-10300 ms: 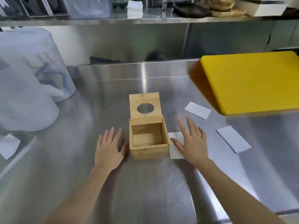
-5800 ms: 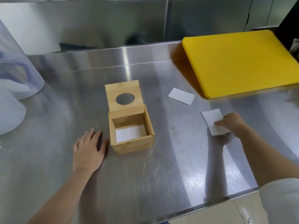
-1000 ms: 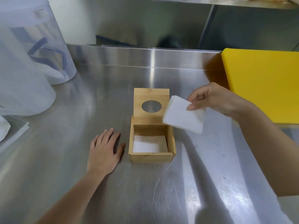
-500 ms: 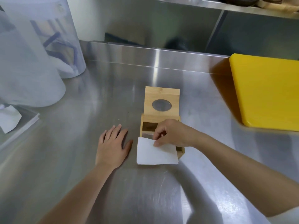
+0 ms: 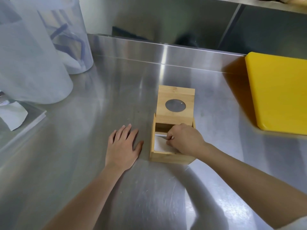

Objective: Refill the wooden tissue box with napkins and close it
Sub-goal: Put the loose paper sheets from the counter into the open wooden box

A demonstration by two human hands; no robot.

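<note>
Napkin going into the open wooden tissue box (image 5: 167, 157).

I see my right hand (image 5: 186, 140) curled inside the box, fingertips pinching a white napkin (image 5: 160, 144); the lid (image 5: 175, 103) stands upright. My left hand (image 5: 123, 146) lies flat on the steel counter (image 5: 116, 97) beside it.

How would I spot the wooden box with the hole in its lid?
On the steel counter, look left of the yellow cutting board. The wooden tissue box sits between the left hand and right hand; unlike anything nearby, its raised lid has a round hole.
</note>
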